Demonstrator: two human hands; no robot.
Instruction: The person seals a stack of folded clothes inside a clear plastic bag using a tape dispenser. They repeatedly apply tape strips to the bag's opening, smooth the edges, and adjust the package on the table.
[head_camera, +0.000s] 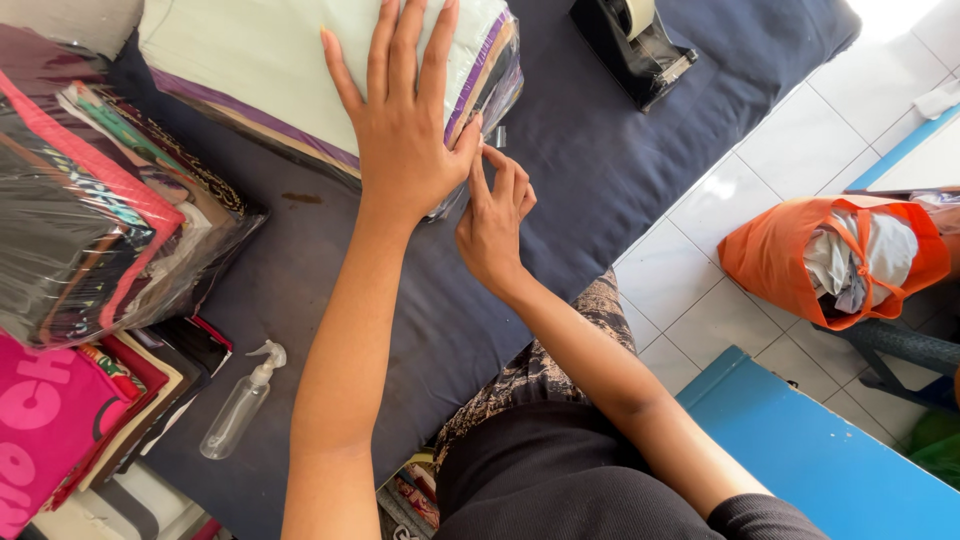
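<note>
My left hand (405, 120) lies flat, fingers spread, on top of a plastic-wrapped stack of folded fabric (270, 60), pale on top with purple and tan edges. My right hand (495, 220) is at the stack's near right corner, fingertips pinched against the plastic wrap just below my left thumb. The stack rests on a dark navy cloth-covered surface (560, 150).
A black tape dispenser (632, 45) sits at the far edge. More wrapped fabric bundles (90, 200) pile at the left, with a pink one (45, 420) below. A clear spray bottle (240, 400) lies nearby. An orange bag of cloth (830, 255) and a blue board (820, 460) are on the tiled floor.
</note>
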